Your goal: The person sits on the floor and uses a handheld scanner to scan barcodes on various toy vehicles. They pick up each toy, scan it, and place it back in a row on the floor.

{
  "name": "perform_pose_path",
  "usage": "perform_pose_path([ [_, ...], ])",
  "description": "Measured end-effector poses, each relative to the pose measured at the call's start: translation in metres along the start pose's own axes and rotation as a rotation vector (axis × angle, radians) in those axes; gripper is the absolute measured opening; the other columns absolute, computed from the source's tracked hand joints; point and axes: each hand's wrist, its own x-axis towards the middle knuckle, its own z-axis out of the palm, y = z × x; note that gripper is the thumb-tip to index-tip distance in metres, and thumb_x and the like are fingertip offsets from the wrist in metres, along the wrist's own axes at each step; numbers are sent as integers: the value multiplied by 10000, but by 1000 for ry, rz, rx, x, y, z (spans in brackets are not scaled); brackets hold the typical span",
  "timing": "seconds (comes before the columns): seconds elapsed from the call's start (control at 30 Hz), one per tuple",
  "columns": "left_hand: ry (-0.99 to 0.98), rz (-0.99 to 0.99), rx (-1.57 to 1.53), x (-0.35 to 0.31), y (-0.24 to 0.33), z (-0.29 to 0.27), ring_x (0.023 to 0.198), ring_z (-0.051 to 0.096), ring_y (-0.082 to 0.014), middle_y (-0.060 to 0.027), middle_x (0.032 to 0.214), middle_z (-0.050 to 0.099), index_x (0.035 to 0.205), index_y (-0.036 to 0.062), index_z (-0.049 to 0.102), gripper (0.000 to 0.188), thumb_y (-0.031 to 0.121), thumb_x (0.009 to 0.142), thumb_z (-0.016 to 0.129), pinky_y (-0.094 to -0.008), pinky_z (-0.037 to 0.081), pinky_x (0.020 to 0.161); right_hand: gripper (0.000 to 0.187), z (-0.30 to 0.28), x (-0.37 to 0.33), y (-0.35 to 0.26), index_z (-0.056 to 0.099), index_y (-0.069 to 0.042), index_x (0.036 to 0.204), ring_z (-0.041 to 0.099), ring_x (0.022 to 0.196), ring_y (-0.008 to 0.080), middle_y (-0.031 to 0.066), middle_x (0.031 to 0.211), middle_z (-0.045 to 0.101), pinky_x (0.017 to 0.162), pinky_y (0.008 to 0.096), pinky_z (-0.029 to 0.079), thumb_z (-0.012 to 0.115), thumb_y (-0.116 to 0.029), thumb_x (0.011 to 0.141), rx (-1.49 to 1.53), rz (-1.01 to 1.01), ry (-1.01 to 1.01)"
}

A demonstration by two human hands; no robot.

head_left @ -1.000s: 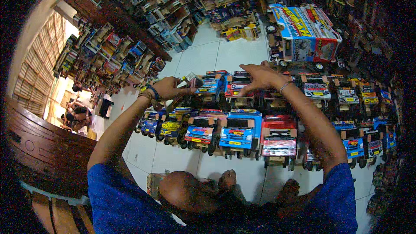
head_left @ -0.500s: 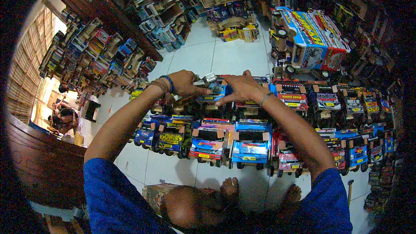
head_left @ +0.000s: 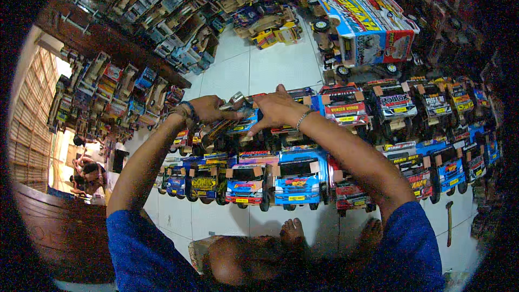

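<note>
My left hand (head_left: 210, 110) is closed around a silver metal tool (head_left: 237, 98), its exact kind hard to make out. The tool sits over a blue toy truck (head_left: 246, 125) in the back row. On the same truck rests my right hand (head_left: 278, 108), fingers spread, thumb pointing down its front. My fingers partly hide the truck's top. In front of it stands another row of toy trucks, among them a large blue one (head_left: 297, 181) and a yellow and black one (head_left: 204, 185).
A big toy box truck (head_left: 373, 30) stands at the back right. More toy trucks are stacked at the far left (head_left: 116, 84) and back. A hammer (head_left: 449, 224) lies on the white tiled floor (head_left: 216, 213) at right. Beyond a doorway at left sits another person (head_left: 89, 170).
The whole view has shifted, so trucks and hands appear farther left. Both hands stay at the same blue truck, and the silver tool remains by my left fingers.
</note>
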Motion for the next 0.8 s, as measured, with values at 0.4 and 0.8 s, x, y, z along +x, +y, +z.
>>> perform_pose_path([
  [0.4,1,-98,117,-1,6,-3,794,718,-306,-204,817,721,965,-34,736,985,909,729,578,-448,549,754,1079,4,4,5,661,-40,1230,684,1109,382,188,1128,736,1053,723,307,773,-836,509,80,-18,-24],
  [0.8,-130,-83,129,20,-4,6,798,713,-320,-232,841,721,951,-31,741,1012,931,761,490,-461,545,729,976,8,-8,-2,646,-33,1147,692,976,335,168,1007,726,893,502,372,716,-842,605,-8,-101,140],
])
